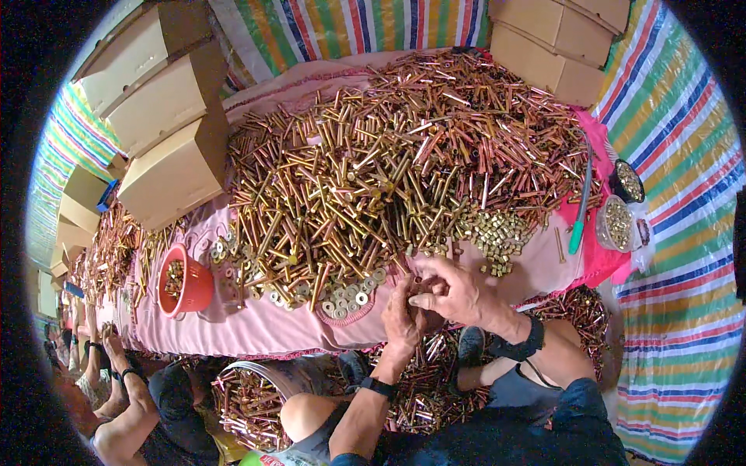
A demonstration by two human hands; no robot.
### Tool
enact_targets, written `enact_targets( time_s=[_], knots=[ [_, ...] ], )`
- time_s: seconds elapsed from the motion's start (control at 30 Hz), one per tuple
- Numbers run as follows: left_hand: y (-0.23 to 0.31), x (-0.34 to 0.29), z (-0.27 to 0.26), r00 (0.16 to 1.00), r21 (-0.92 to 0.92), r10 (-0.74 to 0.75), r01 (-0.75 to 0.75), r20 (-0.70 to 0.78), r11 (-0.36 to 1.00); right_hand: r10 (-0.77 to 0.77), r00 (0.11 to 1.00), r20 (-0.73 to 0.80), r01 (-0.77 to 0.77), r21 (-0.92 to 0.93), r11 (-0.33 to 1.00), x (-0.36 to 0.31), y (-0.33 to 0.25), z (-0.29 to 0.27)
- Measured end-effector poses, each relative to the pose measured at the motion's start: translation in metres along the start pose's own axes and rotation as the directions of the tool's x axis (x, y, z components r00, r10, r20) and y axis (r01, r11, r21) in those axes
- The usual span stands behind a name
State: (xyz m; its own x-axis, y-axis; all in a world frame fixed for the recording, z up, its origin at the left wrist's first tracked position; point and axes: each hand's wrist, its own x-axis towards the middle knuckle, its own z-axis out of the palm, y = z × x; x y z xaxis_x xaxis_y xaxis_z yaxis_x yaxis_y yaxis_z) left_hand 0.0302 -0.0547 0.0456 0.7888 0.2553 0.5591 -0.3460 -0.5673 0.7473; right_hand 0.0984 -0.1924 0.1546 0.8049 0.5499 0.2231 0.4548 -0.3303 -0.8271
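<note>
A: Obj. posn?
B: Bolts (334, 202), brass-col., heaped over most of tabletop (256, 330); near edge of heap lies by the hands.

A: Hand state?
B: L hand (402, 317) + R hand (458, 293) close tog. at front edge, fingers bent. Can't tell whether either grips anything; fingertips too obscured.

A: Adj. items?
B: Flat washers (342, 301) just L of L hand. Sm. nuts (497, 237) beyond R hand. Red basket (200, 291) w/ sm. metal pcs, farther L.

A: Writing?
B: Print on green item (255, 460), lower edge, partly cut off.

A: Surface?
B: Pink cloth (513, 287) over tabletop, wrinkled. R end: clear tub (616, 245) of metal pcs; green-handled tool (576, 237) near it.

A: Room?
B: Striped sheeting (676, 256), multi-col., at back + both sides. Cardboard boxes (175, 175) stacked L, more at back R. Loose bolts also below tabletop. Co-worker's hand (114, 348) far L.
</note>
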Motion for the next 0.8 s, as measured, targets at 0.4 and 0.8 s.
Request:
enact_targets(
  time_s=[0.4,0.8],
  knots=[
    [0.023,0.015,-0.002,0.961,-0.226,-0.277,0.272,0.011,0.935,0.149,0.987,-0.054,-0.158,-0.373,0.914,-0.003,0.06,-0.021],
    [0.007,0.005,0.005,0.988,-0.087,-0.148,0.151,0.036,0.985,0.278,0.96,0.023,-0.277,-0.037,0.96,-0.003,0.059,-0.007]
  ],
)
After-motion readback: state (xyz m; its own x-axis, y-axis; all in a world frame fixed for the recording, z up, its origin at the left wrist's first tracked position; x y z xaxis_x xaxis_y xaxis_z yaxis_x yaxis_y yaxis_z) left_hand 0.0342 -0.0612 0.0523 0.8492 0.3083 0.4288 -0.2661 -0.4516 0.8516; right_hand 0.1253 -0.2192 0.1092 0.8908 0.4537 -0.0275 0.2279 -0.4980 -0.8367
